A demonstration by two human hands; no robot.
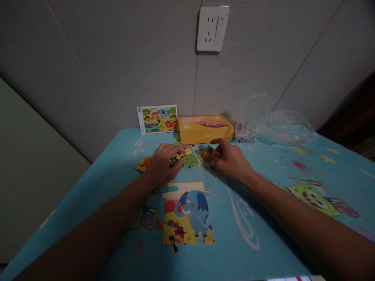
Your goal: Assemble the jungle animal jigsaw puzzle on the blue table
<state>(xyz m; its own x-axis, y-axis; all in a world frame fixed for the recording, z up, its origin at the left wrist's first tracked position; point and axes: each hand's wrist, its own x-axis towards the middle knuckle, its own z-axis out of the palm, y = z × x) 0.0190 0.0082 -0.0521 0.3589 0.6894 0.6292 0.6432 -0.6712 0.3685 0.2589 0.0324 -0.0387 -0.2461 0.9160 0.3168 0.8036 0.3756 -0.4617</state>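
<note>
A partly joined jigsaw puzzle with a blue elephant lies flat on the blue tablecloth in front of me. Beyond it, my left hand curls its thumb and fingers around a colourful puzzle piece. My right hand pinches a puzzle piece, slightly blurred, whose picture I cannot make out. Loose puzzle pieces, partly green, lie between the two hands. A yellow and orange piece shows to the left of my left hand.
At the wall stand a picture card and a yellow puzzle box. Crumpled clear plastic bags lie right of the box. The tablecloth has printed cartoon figures. A wall socket is above. A device edge shows at the bottom.
</note>
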